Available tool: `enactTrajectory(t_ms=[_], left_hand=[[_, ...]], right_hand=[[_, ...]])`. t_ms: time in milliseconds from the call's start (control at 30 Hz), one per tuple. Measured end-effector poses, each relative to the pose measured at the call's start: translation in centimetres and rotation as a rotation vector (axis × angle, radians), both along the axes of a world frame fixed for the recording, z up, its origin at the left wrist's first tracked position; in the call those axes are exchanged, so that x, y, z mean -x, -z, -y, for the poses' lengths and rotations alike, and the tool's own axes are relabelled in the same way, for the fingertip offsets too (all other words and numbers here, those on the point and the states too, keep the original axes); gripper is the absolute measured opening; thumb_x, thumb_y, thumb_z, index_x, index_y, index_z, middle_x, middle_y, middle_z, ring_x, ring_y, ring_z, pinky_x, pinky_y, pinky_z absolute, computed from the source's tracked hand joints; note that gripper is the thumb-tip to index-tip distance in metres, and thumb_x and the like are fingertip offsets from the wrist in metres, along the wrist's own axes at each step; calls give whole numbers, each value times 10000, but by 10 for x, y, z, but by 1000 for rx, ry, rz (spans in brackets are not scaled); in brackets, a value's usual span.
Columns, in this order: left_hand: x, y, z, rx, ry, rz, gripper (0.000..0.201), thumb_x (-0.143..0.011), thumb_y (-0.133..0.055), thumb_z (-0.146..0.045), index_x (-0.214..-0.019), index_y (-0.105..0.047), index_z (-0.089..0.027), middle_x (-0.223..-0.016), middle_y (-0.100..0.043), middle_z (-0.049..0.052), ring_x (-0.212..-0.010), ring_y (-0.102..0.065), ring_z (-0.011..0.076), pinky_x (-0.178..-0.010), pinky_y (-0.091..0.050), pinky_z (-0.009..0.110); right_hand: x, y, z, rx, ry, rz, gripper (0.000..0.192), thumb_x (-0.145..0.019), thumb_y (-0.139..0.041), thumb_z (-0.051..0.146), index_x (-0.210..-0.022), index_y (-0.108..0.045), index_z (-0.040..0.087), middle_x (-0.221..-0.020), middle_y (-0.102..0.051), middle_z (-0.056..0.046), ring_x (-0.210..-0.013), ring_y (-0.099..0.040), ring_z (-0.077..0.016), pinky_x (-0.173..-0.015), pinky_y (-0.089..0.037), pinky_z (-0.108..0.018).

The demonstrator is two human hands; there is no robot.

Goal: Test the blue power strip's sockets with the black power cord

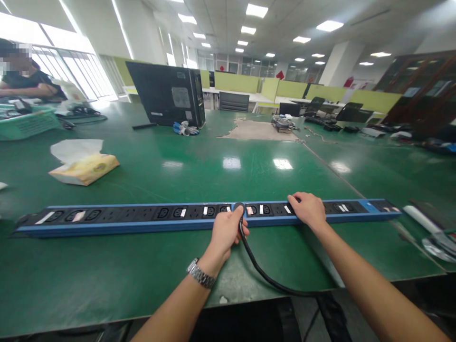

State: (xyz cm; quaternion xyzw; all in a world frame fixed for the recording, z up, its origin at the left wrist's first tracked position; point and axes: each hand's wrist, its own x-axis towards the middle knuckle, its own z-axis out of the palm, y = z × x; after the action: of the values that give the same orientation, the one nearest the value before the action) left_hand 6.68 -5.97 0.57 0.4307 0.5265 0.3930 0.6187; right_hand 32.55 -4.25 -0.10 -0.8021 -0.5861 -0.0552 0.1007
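I see a wide green tabletop [149, 266] running far back into an open office. Across its near part lies a long blue-and-black power strip [142, 214], flat, stretching from the far left almost to the right edge, its sockets facing up.

At the far middle stands a dark computer case [167, 92]; to the left lie a tissue pack [85, 168] and a green basket [26, 124], with another person's arm [24, 89] behind it. None of these touch the strip.

My left hand [225, 232] is closed around a black plug [239, 209] seated at a socket near the strip's middle, and its black cable [263, 273] curves down and off the near edge of the tabletop. My right hand [309, 209] lies palm down on the strip a little to the right, fingers spread, gripping nothing, just pressing the housing.

I judge the step in hand to be working the plug at its socket while the strip is braced; I cannot tell whether the plug is fully home. The next move, as I read it, calls for a force straight along the socket's axis, with the right hand keeping the strip from sliding or tipping.
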Motion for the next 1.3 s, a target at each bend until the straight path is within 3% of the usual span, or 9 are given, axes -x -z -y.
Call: enactTrajectory(t_ms=[133, 300, 400, 500, 667, 933, 1100, 1200, 1300], left_hand=[[9, -19, 12, -148, -53, 106, 452, -782, -568, -554, -591, -585, -144, -413, -556, 8, -320, -414, 69, -326, -262, 187], [76, -49, 1, -172, -300, 329, 382, -771, -626, -490, -586, -510, -176, -343, -366, -82, -322, -333, 50, -352, -274, 175], [114, -38, -13, -13, -274, 157, 386, -758, -633, -479, -566, -499, -172, -324, -344, -83, -298, -291, 46, -330, -219, 173], [125, -17, -17, 22, -211, -23, 413, -728, -623, -535, -565, -526, -169, -325, -379, -65, -301, -315, 63, -334, -216, 187], [117, -5, -11, -198, -225, -415, 498, -762, -548, -583, -497, -540, -162, -315, -440, -17, -339, -379, 76, -409, -285, 198], [114, -8, -10, -165, -174, -480, 524, -795, -505, -585, -484, -543, -166, -335, -455, -7, -346, -381, 89, -397, -260, 214], [78, -26, 7, -274, -205, -241, 524, -806, -501, -598, -518, -537, -162, -364, -403, -39, -359, -336, 59, -393, -225, 195], [45, -25, 10, -91, 1, -72, 483, -797, -507, -593, -594, -577, -161, -318, -323, -71, -304, -238, 50, -357, -155, 194], [23, -17, 3, 57, 75, 25, 455, -802, -503, -565, -604, -571, -161, -300, -287, -85, -274, -200, 45, -338, -125, 189]], right_hand=[[1, -1, 1, 22, 11, -17, 481, -894, -340, 506, -899, -745, 244, -971, -727, -66, -905, -631, -238, -742, -392, -326], [2, -2, 1, 22, 19, -6, 493, -894, -328, 505, -894, -747, 247, -944, -730, -69, -885, -633, -247, -706, -381, -330], [2, -1, 0, 20, 20, -2, 490, -888, -334, 514, -882, -750, 255, -929, -731, -63, -869, -634, -244, -690, -375, -326], [0, 2, -1, 5, 44, -1, 478, -878, -350, 524, -879, -752, 265, -922, -732, -53, -861, -634, -238, -680, -371, -319], [-1, 5, -1, 0, 46, -2, 476, -880, -345, 519, -903, -750, 270, -933, -732, -44, -864, -633, -232, -679, -369, -314], [0, 4, 0, -24, 45, -10, 472, -883, -350, 509, -894, -751, 261, -939, -732, -46, -863, -636, -230, -680, -370, -312], [1, 3, 0, -27, 48, 1, 468, -885, -359, 504, -897, -758, 258, -914, -734, -53, -841, -639, -226, -652, -368, -303], [1, 3, 0, -42, 58, -5, 470, -885, -361, 503, -903, -761, 256, -919, -735, -55, -831, -640, -219, -645, -366, -297], [0, 3, 1, -48, 50, -19, 467, -885, -368, 501, -900, -764, 254, -915, -737, -56, -829, -639, -212, -648, -368, -291]])
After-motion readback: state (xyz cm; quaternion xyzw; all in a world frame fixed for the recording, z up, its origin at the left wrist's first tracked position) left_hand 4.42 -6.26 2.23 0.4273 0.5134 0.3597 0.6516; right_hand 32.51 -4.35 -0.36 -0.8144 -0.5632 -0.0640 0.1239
